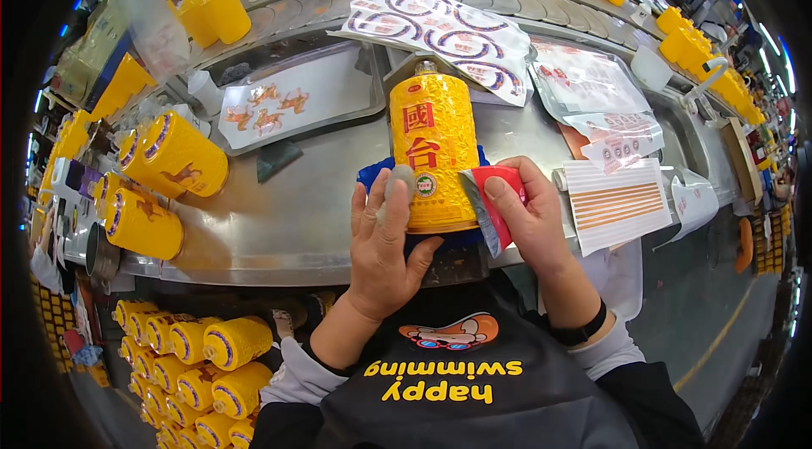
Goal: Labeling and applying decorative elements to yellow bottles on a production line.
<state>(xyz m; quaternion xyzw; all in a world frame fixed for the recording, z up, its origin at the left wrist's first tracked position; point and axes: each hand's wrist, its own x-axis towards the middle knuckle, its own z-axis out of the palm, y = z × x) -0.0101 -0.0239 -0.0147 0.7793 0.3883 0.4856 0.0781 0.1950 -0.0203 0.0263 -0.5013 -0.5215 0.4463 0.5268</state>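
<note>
Black printed apron cloth (499,415) lies nearest, below the person's hands. The left hand (385,238) is open, thumb apart, its fingers laid along the left side of a textured yellow, cylindrical bottle with red lettering (436,149), probably to steady it; one fingertip wears a grey cover (399,189). The right hand (534,216) is closed in a pinch on a flexible red-and-grey piece (496,216), pressed to the bottle's lower right side. The bottle sits centred before the person, neck pointing away, over bunched blue cloth (370,176) that likely cushions it on the shiny metal worktop (338,204).

Around it, sheets seem laid within easy reach: orange animal-shaped decals (266,106) in a shallow tray at left, a white sheet of dark curved bands (457,35) beyond the neck, and a white sheet with orange-brown strips (617,205) at right. Further left, more yellow bottles (188,153) stand grouped; below the worktop's edge others (233,347) are packed close, perhaps to save room. A curved metal conveyor (541,1) runs behind.
</note>
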